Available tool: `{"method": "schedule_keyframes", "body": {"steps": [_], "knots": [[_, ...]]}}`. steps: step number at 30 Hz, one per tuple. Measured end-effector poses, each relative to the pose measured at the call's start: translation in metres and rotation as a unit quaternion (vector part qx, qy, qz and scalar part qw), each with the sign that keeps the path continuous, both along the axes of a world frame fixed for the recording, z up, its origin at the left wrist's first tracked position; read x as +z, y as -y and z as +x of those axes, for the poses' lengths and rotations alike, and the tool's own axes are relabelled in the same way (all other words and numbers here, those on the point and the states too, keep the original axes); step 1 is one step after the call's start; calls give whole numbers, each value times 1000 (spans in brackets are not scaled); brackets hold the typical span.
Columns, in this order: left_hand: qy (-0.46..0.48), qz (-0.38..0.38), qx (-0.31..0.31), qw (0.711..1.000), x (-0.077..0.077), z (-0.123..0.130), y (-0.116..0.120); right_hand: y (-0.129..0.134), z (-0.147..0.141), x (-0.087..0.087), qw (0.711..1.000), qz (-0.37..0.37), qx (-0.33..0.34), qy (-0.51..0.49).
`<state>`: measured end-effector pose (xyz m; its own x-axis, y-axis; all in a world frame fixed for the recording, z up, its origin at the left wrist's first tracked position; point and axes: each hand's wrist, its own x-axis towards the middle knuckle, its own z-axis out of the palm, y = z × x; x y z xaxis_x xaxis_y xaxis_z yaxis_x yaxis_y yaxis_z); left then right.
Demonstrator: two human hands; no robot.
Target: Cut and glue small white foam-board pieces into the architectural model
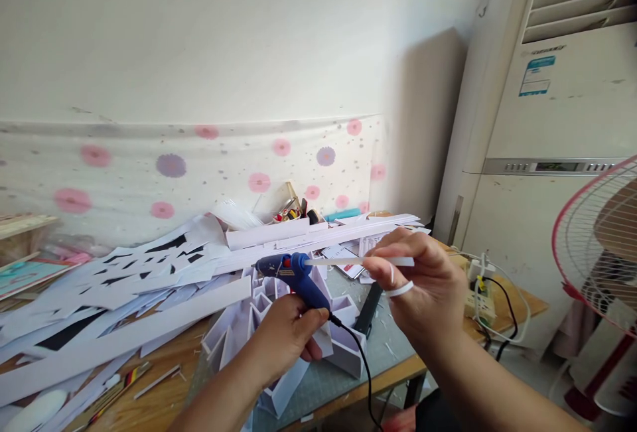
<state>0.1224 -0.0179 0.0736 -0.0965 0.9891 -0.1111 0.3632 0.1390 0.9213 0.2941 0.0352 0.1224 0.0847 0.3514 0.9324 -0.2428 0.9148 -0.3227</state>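
My left hand (293, 329) is wrapped round the handle of a blue hot glue gun (291, 269), whose nozzle points left. A long translucent glue stick (343, 261) runs from the back of the gun to the right. My right hand (423, 273) pinches that stick between thumb and fingers, with a white band round one finger. Below the gun, partly hidden by my left hand and forearm, lies a white structure (346, 352) of upright walls with open compartments. A black cord (361, 346) hangs from the gun's handle.
White cut sheets (149, 266) and long strips (124, 336) cover the table's left side. A green cutting mat (388, 346) lies under the structure. A power strip (480, 306) with cables is at the right table edge; a pink-rimmed fan (597, 253) stands beyond.
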Motion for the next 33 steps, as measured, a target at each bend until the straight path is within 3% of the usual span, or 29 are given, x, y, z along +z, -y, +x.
{"method": "schedule_keyframes", "body": {"steps": [5, 9, 11, 18, 25, 33], "knots": [[-28, 17, -12, 999, -1, -7, -4, -15, -25, -20, 979, -180, 78, 62], [-74, 45, -33, 996, 4, -18, -8, -25, -50, -39, 896, -366, 167, 190], [-100, 55, -41, 993, 7, -23, -8, -26, -59, -45, 865, -412, 187, 218], [-156, 61, -54, 984, 6, -34, -11, -30, -78, -55, 874, -427, 169, 159], [-162, 57, -63, 983, 2, -52, -20, -34, -92, -55, 847, -437, 229, 198], [-203, 106, -4, 974, -2, -55, -22, -37, -110, -66, 860, -452, 181, 151]]}}
